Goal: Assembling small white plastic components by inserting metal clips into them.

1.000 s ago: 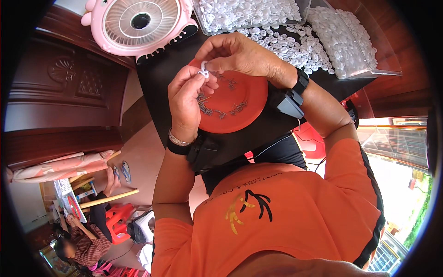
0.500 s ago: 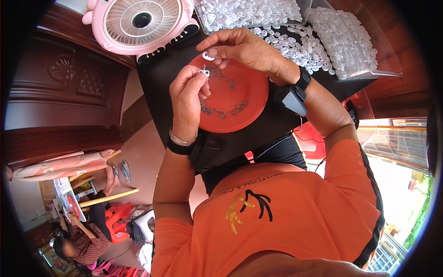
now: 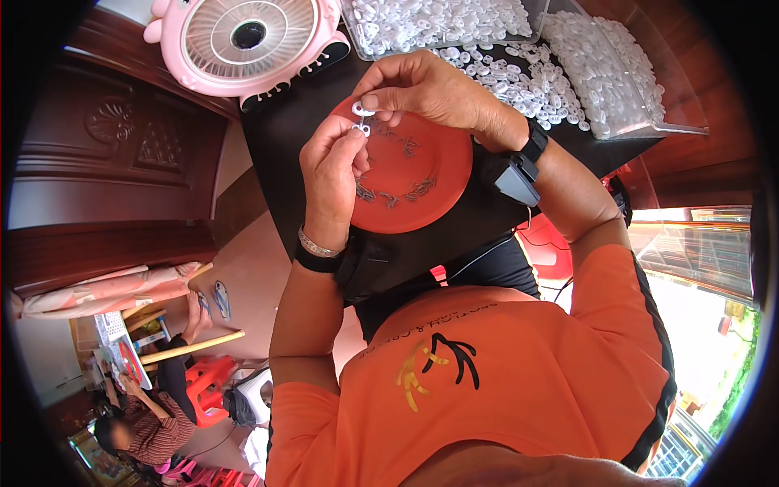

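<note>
My left hand (image 3: 330,170) pinches a small white plastic piece with holes (image 3: 362,130) between thumb and fingertips. A thin metal screw (image 3: 363,119) stands up out of it. Just above, my right hand (image 3: 434,91) is closed on a white oval plastic piece (image 3: 360,109). That oval piece is at the screw's upper end; whether the screw has entered it, I cannot tell. Both hands are over the far left part of a round orange-red plate (image 3: 438,207). Small grey screws (image 3: 420,188) lie on the plate in loose heaps.
Beyond my right hand, loose white oval pieces (image 3: 519,91) cover part of the black table (image 3: 284,162). Two clear bins (image 3: 604,77) hold many more. A pink fan (image 3: 249,36) stands at the far left. Someone in a striped top (image 3: 158,434) sits at lower left.
My right hand has brought the oval piece down and closer to the piece in my left hand, onto the screw's upper end. My left hand has barely moved.
</note>
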Demonstrator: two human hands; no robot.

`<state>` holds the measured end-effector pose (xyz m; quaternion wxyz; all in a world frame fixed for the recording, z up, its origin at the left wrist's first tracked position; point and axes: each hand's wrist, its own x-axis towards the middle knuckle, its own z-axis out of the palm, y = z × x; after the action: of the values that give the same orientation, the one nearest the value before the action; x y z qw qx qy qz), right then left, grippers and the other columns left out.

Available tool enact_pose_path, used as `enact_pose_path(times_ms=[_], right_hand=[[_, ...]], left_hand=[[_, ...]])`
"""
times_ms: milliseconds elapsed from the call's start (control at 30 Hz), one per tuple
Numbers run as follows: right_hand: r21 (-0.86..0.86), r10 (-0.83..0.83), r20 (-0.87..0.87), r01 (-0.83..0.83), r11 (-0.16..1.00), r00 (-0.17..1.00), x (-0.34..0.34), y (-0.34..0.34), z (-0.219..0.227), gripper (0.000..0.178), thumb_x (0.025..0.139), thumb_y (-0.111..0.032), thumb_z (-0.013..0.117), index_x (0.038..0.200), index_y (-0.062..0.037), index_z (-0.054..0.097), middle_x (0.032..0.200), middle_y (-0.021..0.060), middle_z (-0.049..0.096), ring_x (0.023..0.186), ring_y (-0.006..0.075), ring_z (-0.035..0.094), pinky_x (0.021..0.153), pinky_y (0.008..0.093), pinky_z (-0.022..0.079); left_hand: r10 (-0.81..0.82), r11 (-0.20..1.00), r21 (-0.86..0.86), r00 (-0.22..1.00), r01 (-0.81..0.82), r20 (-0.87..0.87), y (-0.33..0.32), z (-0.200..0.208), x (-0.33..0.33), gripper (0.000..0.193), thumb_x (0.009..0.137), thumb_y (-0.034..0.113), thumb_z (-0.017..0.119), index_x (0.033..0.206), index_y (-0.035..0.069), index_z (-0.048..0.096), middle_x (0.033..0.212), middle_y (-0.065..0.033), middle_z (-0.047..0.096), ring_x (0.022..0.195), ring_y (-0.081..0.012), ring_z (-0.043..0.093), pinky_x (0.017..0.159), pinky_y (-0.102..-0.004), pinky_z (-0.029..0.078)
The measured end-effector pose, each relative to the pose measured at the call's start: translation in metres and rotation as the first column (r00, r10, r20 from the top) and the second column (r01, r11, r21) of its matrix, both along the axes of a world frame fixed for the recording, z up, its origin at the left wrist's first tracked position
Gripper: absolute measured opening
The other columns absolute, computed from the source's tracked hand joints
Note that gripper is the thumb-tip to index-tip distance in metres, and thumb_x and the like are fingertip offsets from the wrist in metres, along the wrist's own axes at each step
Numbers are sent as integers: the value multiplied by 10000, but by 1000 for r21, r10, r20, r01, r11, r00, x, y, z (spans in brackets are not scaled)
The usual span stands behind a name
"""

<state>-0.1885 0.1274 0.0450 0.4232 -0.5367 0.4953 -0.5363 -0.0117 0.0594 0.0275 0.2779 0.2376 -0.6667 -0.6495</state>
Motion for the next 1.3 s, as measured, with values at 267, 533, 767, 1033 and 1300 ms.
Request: enact_pose_path(times_ms=[267,533,767,1033,1300], right_hand=[[-26,-37,-91,35,999,995,4,0,0,167,881,-135,625,968,2,666,749,7,622,655,65,553,618,213,475],[-61,-57,-128,50,997,990,6,0,0,155,866,-116,636,943,14,667,698,6,612,596,61,530,585,215,457],[-77,-68,-152,57,995,986,8,1,0,136,861,-106,636,919,11,673,680,8,609,575,60,507,562,217,439],[28,1,-206,5,1000,979,8,2,3,161,862,-120,654,974,-3,655,763,-3,626,699,68,559,671,218,473],[-75,-23,-342,-3,997,939,13,4,0,272,784,-65,716,1033,-9,624,880,27,641,829,108,610,757,252,497]], left_hand=[[2,1000,19,1000,-2,19,1,2,0,182,872,139,473,708,67,503,624,14,492,555,-59,455,531,-202,338],[9,1000,26,1000,-10,23,1,3,0,175,871,132,472,713,65,505,623,13,491,552,-61,459,529,-202,338],[-3,1000,28,1000,2,17,1,2,0,181,874,139,473,711,65,501,629,12,489,556,-63,461,531,-203,340],[-9,1000,14,1000,9,3,3,2,0,203,892,161,470,716,63,494,640,14,487,570,-63,459,539,-205,347],[34,995,90,999,-32,-22,0,-4,-1,175,907,173,475,853,33,564,677,-8,543,590,-76,494,557,-205,368]])
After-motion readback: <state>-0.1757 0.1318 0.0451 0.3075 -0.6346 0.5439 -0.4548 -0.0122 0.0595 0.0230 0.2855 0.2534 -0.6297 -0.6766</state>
